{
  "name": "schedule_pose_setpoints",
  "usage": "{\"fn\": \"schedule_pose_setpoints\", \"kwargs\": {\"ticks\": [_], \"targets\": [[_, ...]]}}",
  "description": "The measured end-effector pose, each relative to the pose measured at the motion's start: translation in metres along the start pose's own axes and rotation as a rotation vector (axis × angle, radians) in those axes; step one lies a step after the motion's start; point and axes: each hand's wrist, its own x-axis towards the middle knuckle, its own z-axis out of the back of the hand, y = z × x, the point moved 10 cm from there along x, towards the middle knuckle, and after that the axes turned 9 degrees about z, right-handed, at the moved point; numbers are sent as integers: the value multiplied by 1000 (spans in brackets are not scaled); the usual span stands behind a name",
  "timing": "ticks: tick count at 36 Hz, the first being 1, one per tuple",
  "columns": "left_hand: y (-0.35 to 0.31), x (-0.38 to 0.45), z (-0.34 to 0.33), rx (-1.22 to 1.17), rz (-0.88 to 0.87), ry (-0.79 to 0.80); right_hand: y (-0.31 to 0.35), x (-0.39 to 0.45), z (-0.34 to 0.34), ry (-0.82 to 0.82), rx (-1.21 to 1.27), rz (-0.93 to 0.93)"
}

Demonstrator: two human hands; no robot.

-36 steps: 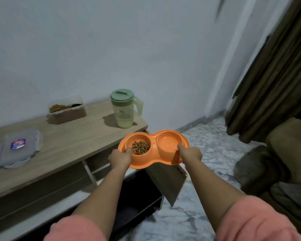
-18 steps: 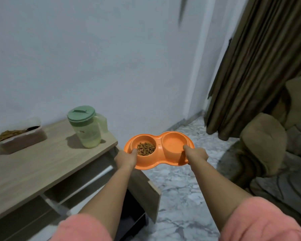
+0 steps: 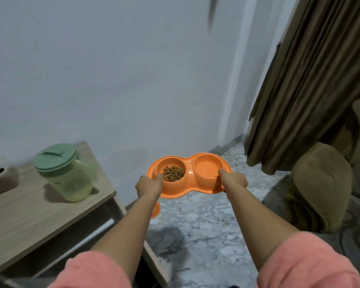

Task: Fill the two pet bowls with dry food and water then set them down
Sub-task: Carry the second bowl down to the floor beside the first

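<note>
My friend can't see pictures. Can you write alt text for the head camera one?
Two hands, left hand and right hand, hold an orange plastic double pet bowl above a marble floor; brown dry kibble fills its left cup. A green-lidded plastic jug stands on the wooden table.

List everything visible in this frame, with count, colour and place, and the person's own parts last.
double pet bowl: 1, orange, held in the air over the floor
dry food: brown, in the bowl's left well
pitcher: 1, pale green with green lid, on the table's corner
container: 1, clear, at the left edge on the table
table: 1, light wood, left
curtain: 1, brown, right
cushion: 1, olive brown, on the floor at right
left hand: grips the bowl's left end
right hand: grips the bowl's right end
</note>
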Motion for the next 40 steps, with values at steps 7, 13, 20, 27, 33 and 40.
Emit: {"fn": "schedule_pose_setpoints", "kwargs": {"ticks": [7, 13, 20, 27, 33, 40], "targets": [[-35, 24, -54, -62, 89, -75, 39, 98, -9, 82, -50, 71], [-62, 39, -94, -183, 199, -124, 72, 171, -18, 163, -97, 113], [-77, 60, -126, -363, 299, -90, 93, 228, -42, 233, -152, 155], [-89, 113, -152, -433, 378, -101, 94, 289, -100, 308, -151, 103], [-89, 188, -172, -422, 435, -127, 96, 339, -153, 336, -187, 102], [-80, 258, -211, -441, 505, -95, 82, 401, -213, 353, -222, 115]]}}
